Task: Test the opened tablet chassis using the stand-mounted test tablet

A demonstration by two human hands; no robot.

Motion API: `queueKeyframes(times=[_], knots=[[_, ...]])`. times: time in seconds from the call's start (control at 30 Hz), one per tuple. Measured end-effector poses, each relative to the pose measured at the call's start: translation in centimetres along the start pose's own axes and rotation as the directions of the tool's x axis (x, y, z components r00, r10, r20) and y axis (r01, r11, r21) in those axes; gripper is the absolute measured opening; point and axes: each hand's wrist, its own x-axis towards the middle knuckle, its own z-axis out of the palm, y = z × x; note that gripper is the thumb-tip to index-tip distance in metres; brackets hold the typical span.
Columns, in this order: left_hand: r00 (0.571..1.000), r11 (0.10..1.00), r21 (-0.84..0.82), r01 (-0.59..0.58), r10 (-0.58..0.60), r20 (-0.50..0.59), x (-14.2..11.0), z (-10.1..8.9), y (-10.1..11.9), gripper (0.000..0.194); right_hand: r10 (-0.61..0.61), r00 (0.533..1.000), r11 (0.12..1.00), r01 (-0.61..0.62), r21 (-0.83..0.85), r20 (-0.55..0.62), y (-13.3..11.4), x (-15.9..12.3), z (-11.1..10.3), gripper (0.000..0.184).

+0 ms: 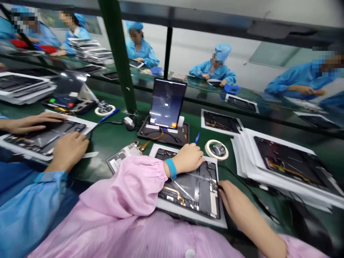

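An opened tablet (188,186) lies in front of me on a white sheet (172,209), its dark inside with orange flat cables facing up. My left hand (188,157), with a blue band at the wrist, reaches across its far edge, fingers bent down and closed on that edge. My right hand (228,197) is at the tablet's right side, fingertips pinched together at the frame; what they hold there is hidden. Behind the tablet, a lit screen (168,102) stands propped on a dark housing (185,138), joined by flat cables. A metal-backed part (126,154) lies left of my sleeve.
On the right are a stack of tablets and white sheets (244,157), a tape roll (227,154), a black cable (249,190) and a dark mouse-like object (309,225). A co-worker's hands (68,150) handle another tablet on my left. A green post (118,53) rises ahead.
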Motion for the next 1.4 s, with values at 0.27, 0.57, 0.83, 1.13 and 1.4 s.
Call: queueKeyframes(times=[0.27,0.57,0.83,1.13,1.4], knots=[[0.999,0.998,-0.066,0.017,-0.014,0.049,0.1,1.9,0.1,0.033,0.09,0.974,0.993,-0.102,0.051,0.207,-0.6,0.0,-1.1,0.019],[0.972,0.96,-0.2,0.197,-0.165,0.165,0.5,2.5,-1.5,0.036,0.233,0.972,0.944,-0.236,-0.232,-0.042,3.1,1.0,-0.3,0.037],[0.975,0.964,-0.203,0.172,-0.137,0.174,0.4,2.7,-1.7,0.036,0.094,0.99,0.961,-0.061,-0.27,0.11,3.4,3.5,1.7,0.041],[0.974,0.96,-0.219,0.174,-0.134,0.184,0.4,2.9,-1.9,0.037,0.115,0.979,0.986,-0.133,-0.1,-0.168,2.1,0.7,-0.9,0.028],[0.975,0.967,-0.193,0.164,-0.13,0.181,0.5,2.9,-1.8,0.037,0.484,0.833,0.416,-0.489,0.767,0.268,0.2,0.1,-0.3,0.023]])
